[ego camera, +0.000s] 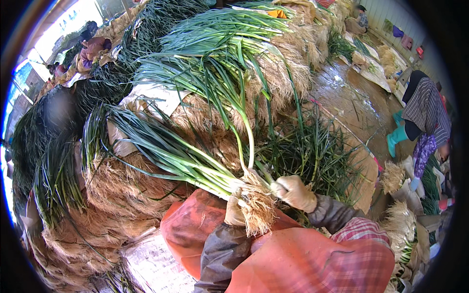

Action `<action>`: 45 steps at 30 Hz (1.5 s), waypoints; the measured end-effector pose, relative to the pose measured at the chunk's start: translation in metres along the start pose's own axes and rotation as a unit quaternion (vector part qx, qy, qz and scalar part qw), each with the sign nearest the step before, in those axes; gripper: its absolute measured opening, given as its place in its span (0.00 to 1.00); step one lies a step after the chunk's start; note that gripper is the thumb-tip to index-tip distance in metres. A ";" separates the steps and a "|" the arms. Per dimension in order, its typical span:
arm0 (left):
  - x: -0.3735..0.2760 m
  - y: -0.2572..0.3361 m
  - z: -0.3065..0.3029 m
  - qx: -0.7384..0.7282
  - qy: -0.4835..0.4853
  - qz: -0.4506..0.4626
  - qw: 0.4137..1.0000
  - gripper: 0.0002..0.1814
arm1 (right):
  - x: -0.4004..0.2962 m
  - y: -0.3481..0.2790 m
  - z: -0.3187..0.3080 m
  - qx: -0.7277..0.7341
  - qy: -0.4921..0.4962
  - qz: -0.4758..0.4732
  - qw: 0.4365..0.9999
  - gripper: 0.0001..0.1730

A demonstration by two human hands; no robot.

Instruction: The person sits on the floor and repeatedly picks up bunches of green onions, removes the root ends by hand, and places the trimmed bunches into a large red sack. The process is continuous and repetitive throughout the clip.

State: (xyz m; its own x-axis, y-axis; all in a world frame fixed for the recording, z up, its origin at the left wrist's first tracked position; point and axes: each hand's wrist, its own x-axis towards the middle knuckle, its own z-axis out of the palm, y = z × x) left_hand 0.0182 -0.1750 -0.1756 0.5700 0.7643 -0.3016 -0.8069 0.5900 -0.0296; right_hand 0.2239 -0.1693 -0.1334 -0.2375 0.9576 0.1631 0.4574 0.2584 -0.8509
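My left hand [234, 212], in a pale work glove, is closed around the white stems of a bunch of green onions [190, 170], just beside its root mass [257, 205]. The bunch's leaves spread to the upper left. Gloved as well, my right hand [294, 191] grips a stalk at the right side of the roots; its fingertips are partly hidden. Between the hands, other onion stalks [250, 133] rise from the roots and bend up towards the large pile. An orange apron [304, 260] covers my lap below.
Onion bundles [227, 40] with dry roots are heaped ahead; more [121, 183] lie at the left. Loose leaves [311, 150] lie on the right of my hands. A bent-over person in teal boots [397, 137] stands on the wet floor [348, 91]; another person [361, 20] sits farther back.
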 end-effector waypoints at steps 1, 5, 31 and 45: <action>0.002 0.001 0.000 -0.016 0.011 -0.001 1.000 0.31 | -0.008 -0.006 -0.004 0.027 0.053 0.009 0.998 0.14; 0.004 0.009 -0.001 0.006 0.018 -0.007 1.000 0.29 | -0.026 -0.010 -0.034 0.069 -0.006 0.027 0.997 0.14; 0.005 0.006 -0.004 0.007 0.030 -0.026 0.999 0.30 | 0.014 0.051 -0.020 -0.092 -0.178 0.175 0.964 0.04; -0.004 0.004 -0.006 0.021 -0.010 0.014 1.000 0.27 | 0.128 0.021 0.059 -0.090 0.133 0.106 0.981 0.08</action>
State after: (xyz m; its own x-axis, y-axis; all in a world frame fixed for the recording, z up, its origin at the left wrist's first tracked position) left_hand 0.0115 -0.1774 -0.1796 0.5502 0.7859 -0.2823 -0.8158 0.5780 0.0191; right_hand 0.1527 -0.0483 -0.1602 0.1007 0.9856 0.1357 0.6214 0.0443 -0.7822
